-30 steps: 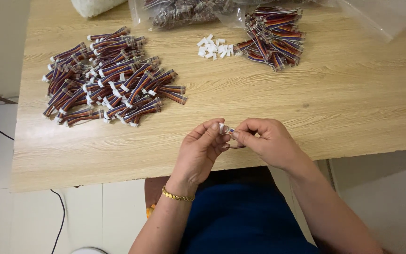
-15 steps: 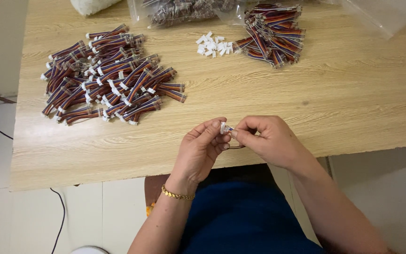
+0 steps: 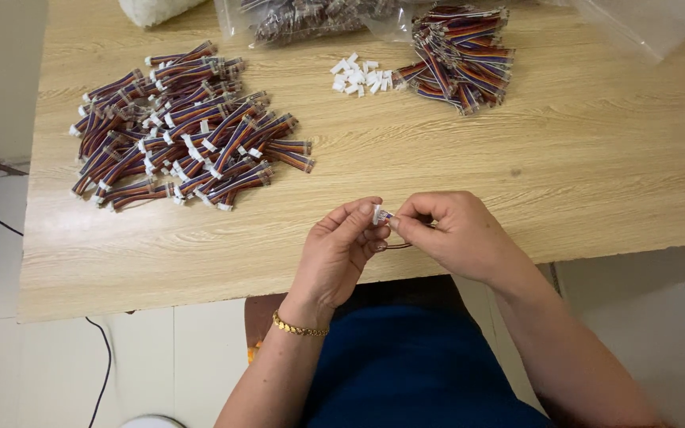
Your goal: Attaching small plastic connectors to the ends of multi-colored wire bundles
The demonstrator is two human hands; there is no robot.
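Connector (image 3: 379, 213), small and white, sat pinched between the fingertips of both hands just above the near edge of the bench (image 3: 596, 174). Left hand (image 3: 338, 254) held it from the left, its grip closed on the white piece with thumb and forefinger, the other fingers curled loosely below. A gold bracelet (image 3: 299, 326) circled that wrist. Right hand (image 3: 453, 234) met it from the other side, its grip narrow and pinched on the coloured wires (image 3: 390, 217) that entered the connector; a dark loop of wire (image 3: 398, 246) hung beneath the two hands, touching neither the bench edge clearly nor anything else I could tell. Both forearms reached up from a lap in blue cloth (image 3: 414, 364).

Farther back on the left lay a big heap of finished cables (image 3: 184, 127), short striped wire bundles with white ends, spread loosely on the wood. Well apart from it, toward the far middle, sat a small cluster of loose white connectors (image 3: 361, 75). Just beside these on the right lay a tighter stack of striped wires (image 3: 461, 55). At the far edge were clear plastic bags (image 3: 303, 16), one holding more dark wires.
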